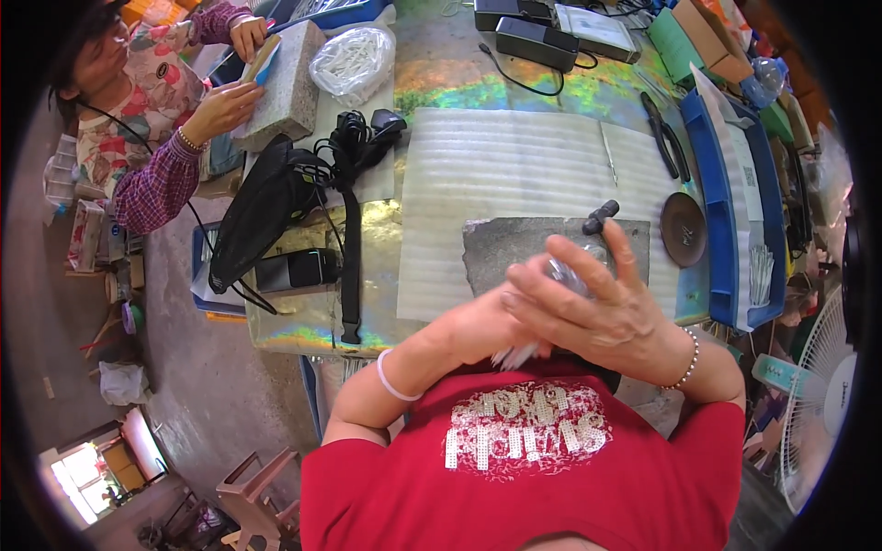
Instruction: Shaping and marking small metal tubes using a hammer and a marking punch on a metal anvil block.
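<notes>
Close to my chest, my left hand and my right hand come together around a bundle of thin silvery sticks. Its pale ends poke out below my left hand, and a shiny part shows between my right fingers. My right hand curls over it with the index finger stretched forward. My left fingers are mostly hidden behind the right hand. Just beyond lies a grey metal plate or slab. On it is a small dark hammer head; its handle cannot be seen.
White foam sheet covers the table's middle. At right are black-handled pliers, a brown disc and a blue tray. A black bag lies left. A co-worker handles something on a stone block beside a bag of white pieces.
</notes>
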Tool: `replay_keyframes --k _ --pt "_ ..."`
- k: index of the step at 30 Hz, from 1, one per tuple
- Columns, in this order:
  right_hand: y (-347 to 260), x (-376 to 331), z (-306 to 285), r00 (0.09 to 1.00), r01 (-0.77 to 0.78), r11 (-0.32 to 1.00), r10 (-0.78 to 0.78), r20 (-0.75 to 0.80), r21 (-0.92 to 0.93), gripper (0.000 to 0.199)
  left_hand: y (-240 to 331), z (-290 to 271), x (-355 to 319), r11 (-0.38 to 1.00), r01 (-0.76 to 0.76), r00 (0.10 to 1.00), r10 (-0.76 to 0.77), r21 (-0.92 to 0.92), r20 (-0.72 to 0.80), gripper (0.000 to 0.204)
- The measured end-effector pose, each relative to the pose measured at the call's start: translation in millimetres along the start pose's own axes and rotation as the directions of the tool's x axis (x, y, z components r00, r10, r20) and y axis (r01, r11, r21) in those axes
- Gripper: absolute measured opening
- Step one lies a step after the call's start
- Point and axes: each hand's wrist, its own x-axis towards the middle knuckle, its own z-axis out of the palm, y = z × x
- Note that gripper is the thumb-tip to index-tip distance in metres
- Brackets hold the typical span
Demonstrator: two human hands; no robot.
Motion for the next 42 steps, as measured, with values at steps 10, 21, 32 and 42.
replay_keyframes --k 10,21,32,42 --pt "-0.7 -10.6 15.7 0.996 -0.048 0.977 0.031 0.082 0.210 0.022 -2.6 1.2 -1.9 0.832 0.368 0.917 -0.252 -0.416 0.309 0.027" --pt "-9.3 -15.0 28.7 0.702 -0.464 -0.654 0.138 0.698 0.597 0.017 -14.5 -25.2 -12.1 0.933 -0.255 0.963 0.270 -0.255 0.024 0.067" --pt "-27.4 8.7 36.8 0.788 -0.340 -0.856 -0.032 0.615 0.390 0.036 -2.0 -6.8 -9.6 0.880 -0.475 0.870 0.469 -0.003 -0.151 0.011" --pt "-22.6 -37.3 35.3 0.709 -0.400 -0.095 0.598 0.373 0.912 0.035 -30.1 -16.9 8.1 0.704 -0.499 0.722 0.660 0.505 -0.206 0.013"
